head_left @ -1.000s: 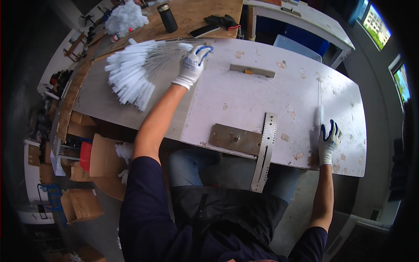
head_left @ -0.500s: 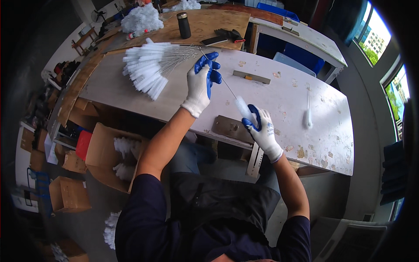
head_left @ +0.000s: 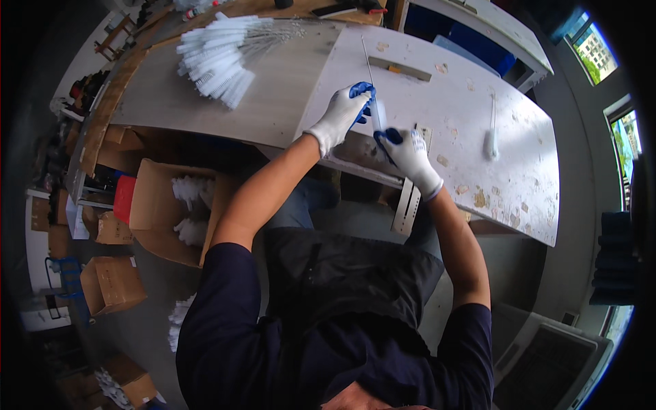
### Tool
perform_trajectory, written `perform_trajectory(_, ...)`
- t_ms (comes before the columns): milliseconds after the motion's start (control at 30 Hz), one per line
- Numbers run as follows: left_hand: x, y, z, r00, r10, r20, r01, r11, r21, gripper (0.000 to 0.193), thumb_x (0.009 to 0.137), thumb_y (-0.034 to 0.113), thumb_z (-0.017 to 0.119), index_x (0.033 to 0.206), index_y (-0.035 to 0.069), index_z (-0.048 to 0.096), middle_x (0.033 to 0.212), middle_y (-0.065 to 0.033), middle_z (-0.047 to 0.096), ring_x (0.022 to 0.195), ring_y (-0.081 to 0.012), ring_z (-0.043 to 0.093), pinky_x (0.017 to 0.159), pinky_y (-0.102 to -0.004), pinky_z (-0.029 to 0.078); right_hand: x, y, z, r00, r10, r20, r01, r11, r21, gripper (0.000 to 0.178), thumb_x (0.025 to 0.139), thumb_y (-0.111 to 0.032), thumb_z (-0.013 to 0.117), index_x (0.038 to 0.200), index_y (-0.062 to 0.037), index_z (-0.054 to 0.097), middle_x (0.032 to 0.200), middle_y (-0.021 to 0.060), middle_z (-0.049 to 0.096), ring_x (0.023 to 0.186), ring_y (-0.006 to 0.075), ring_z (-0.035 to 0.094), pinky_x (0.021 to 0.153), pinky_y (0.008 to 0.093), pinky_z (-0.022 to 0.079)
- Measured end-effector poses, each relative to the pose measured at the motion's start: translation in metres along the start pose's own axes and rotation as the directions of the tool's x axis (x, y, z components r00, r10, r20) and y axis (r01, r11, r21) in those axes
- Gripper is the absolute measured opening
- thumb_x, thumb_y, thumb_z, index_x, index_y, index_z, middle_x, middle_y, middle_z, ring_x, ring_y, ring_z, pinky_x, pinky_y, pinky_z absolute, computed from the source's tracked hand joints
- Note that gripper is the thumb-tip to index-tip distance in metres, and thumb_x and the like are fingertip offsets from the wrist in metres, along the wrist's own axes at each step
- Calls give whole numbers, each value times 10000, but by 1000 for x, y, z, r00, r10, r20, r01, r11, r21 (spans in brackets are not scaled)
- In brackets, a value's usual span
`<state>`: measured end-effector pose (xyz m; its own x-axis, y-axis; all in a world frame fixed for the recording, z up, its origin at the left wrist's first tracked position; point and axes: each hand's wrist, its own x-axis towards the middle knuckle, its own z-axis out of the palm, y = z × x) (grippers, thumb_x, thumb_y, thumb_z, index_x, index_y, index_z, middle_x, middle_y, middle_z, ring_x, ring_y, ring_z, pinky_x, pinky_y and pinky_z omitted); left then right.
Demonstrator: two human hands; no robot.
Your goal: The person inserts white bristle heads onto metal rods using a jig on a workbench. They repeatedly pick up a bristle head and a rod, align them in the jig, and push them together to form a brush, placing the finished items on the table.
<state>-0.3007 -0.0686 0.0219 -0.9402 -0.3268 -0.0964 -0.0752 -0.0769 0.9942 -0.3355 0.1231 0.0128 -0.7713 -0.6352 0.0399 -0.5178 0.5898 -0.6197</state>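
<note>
Brush [head_left: 380, 116] between hands [head_left: 339, 115]; left, brush pile [head_left: 213, 58] on table [head_left: 283, 89].

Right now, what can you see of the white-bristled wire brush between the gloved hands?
The white-bristled wire brush has a thin, straight, metallic-looking stem and a slim cylindrical head, its bristles blurred. It is held over the pale, scuffed bench, stem pointing away from the person, bristles nearer. The white-and-blue-gloved left hand pinches it around where stem meets bristles; the matching right hand is at the near bristle end, its exact grip unclear.
</note>
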Motion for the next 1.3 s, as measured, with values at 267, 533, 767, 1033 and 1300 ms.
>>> perform_trajectory(267,55,-31,17,994,-100,-46,99,995,-29,225,982,187,595,1061,3,697,892,-82,683,765,-165,656,699,-308,554,47,3,26,995,92,45,-97,988,118,453,908,-459,629,958,-23,742,860,187,737,859,354,716,812,425,535)
perform_trajectory(533,67,-43,26,989,-143,24,145,973,-179,272,1011,134,497,1098,9,722,901,-97,687,792,-181,667,743,-312,574,51,21,32,987,159,31,-162,975,154,496,898,-340,697,1149,88,693,1007,220,750,937,285,740,874,365,549)
perform_trajectory(767,70,-49,23,987,-144,70,155,969,-194,276,1018,129,487,1117,5,713,872,-85,679,769,-176,660,733,-313,576,48,29,45,991,108,-75,-96,984,152,455,907,-445,631,1015,-13,726,923,214,731,901,374,707,842,438,529)
perform_trajectory(1033,73,-73,38,989,-61,136,93,967,-237,215,999,201,564,1074,63,710,771,-3,632,651,-109,601,608,-275,509,14,30,17,986,110,-125,-97,989,108,396,896,-449,661,942,-60,720,934,196,726,893,370,701,779,453,546)
perform_trajectory(1300,82,-88,31,994,-46,103,59,990,-129,330,1061,210,445,1232,59,683,807,-17,548,704,-123,566,650,-278,516,-249,105,-28,726,237,-645,-123,968,218,148,889,-142,715,955,-10,707,848,171,687,762,291,675,705,397,537)
